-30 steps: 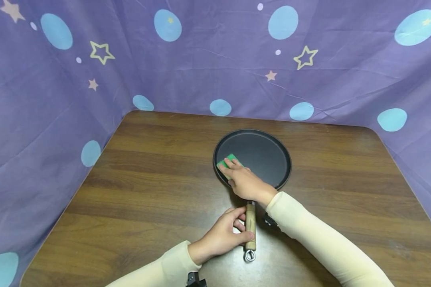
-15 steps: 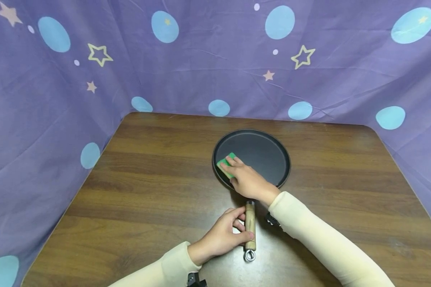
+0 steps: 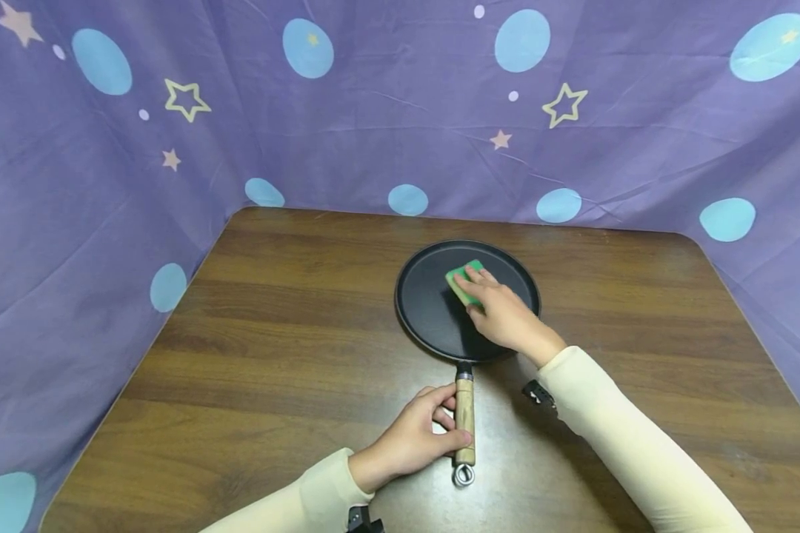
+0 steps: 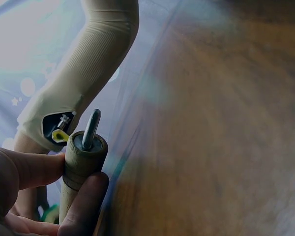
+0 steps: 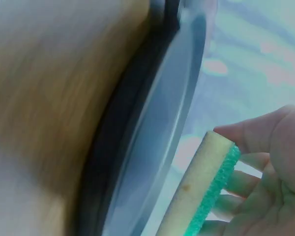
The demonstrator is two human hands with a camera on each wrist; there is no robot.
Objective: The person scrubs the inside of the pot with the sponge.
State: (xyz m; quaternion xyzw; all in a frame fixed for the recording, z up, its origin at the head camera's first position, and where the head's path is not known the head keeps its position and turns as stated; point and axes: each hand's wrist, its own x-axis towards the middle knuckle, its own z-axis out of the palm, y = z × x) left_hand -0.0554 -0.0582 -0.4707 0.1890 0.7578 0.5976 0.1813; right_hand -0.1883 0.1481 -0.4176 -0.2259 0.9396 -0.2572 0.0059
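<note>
A round black frying pan (image 3: pixel 427 318) lies flat on the table. My left hand (image 3: pixel 410 440) grips its wooden handle (image 3: pixel 465 414) from the left side, near the metal hanging ring (image 3: pixel 464 475). Over the pan's middle, my right hand (image 3: pixel 507 314) holds a green and pale yellow sponge (image 5: pixel 199 189). In the right wrist view the thumb is at one edge and the fingers lie along the green side. A gap shows there between sponge and pan, and a shadow falls beneath it in the head view.
The brown wooden table (image 3: pixel 273 333) has rounded far corners. Purple cloth (image 3: pixel 373 111) with stars and blue ovals hangs behind it and along both sides. A small black device (image 3: pixel 538 394) sits at the right wrist, another (image 3: pixel 363 520) at the left.
My right hand has carried the sponge from the pan's left edge rightward and farther back to its middle. The left hand keeps its hold on the handle, and the pan stays in place.
</note>
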